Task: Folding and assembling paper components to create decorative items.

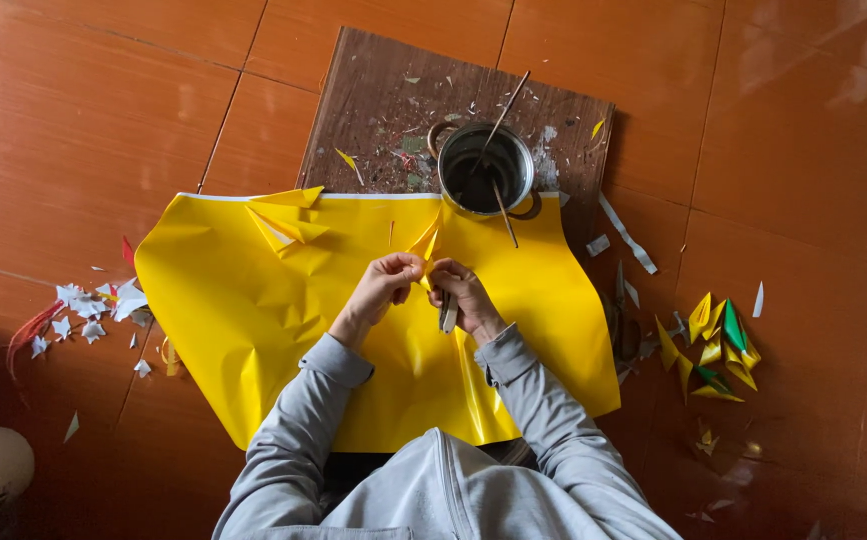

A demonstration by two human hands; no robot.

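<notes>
My left hand [386, 284] and my right hand [461, 296] meet over the middle of a large yellow paper sheet [254, 310] spread on the floor. Both pinch a small folded yellow paper piece [425, 245] that sticks up between the fingertips. A slim grey tool [448, 315], possibly scissors, hangs from my right hand's lower fingers. Grey sleeves cover both forearms.
A metal pot [484, 168] with two thin sticks stands on a dark wooden board [374, 110] beyond the sheet. Folded yellow and green paper pieces [716, 345] lie at the right. White paper scraps [89, 305] and red bits lie left on the orange tiled floor.
</notes>
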